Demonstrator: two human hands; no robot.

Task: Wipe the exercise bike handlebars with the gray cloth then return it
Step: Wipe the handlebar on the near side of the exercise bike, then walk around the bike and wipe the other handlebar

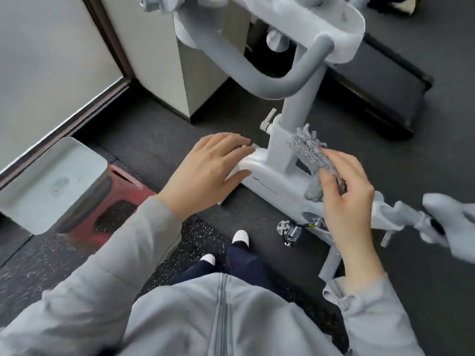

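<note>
One right hand (344, 191) pinches gray cloth (312, 163); left hand (205, 170) fingers spread; frame (270, 186) logo unreadable.

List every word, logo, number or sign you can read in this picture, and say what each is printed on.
No text can be read.
Bike frame: a small dark logo and a faint line of lettering beside the left hand, too blurred to read.
Grey box lid: a faint round mark, not legible.
Gray cloth in the right hand: no label shows.
</note>
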